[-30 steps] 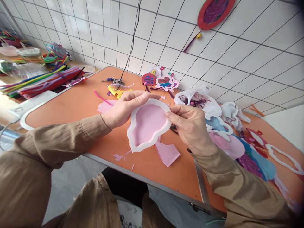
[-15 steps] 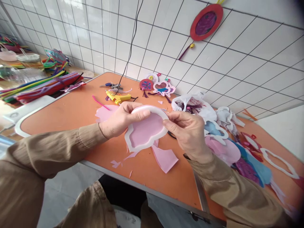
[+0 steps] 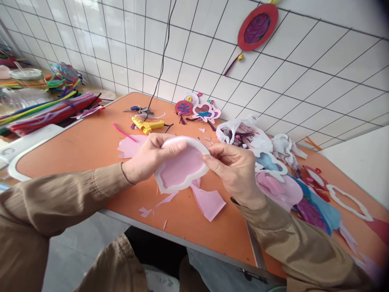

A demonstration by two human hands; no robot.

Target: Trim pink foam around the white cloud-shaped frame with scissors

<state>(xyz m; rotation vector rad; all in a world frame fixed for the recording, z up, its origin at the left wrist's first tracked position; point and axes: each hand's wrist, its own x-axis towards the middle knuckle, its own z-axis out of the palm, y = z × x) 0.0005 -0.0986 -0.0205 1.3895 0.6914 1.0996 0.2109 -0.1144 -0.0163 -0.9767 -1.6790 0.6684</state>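
gripped at both sides, a pink piece with a white rim (image 3: 182, 166) sits between the person's two hands, held up over the near part of an orange table (image 3: 219, 235). the left hand (image 3: 152, 156) has its thumb laid along the upper left of the rim, the fingers mostly hidden behind. the right hand (image 3: 235, 170) pinches the right edge narrowly between thumb and forefinger. the piece tilts, its pointed lower end towards the person.

just below it on the table lies a pink offcut (image 3: 209, 202), partly under the piece as seen from here, with small pink scraps (image 3: 145, 212) to the left of it. behind the left wrist is a flat pink sheet (image 3: 131, 146), with a bright pink strip (image 3: 124, 132) lying over its edge. further back rests a yellow glue gun (image 3: 148, 124), and behind that some keys (image 3: 147, 110).

towards the wall are finished-looking ornaments, among them a red disc (image 3: 184, 108) and a white-edged shape with a blue star (image 3: 203, 111). beyond the right hand sits a white plastic bag (image 3: 261, 136) with dark tassels (image 3: 240, 136) showing in its mouth. pink rounded pieces (image 3: 278, 188) lie near the right wrist.

at far left is a bundle of coloured stems (image 3: 54, 111). a red oval ornament (image 3: 258, 28) hangs against the tiled wall (image 3: 121, 48).
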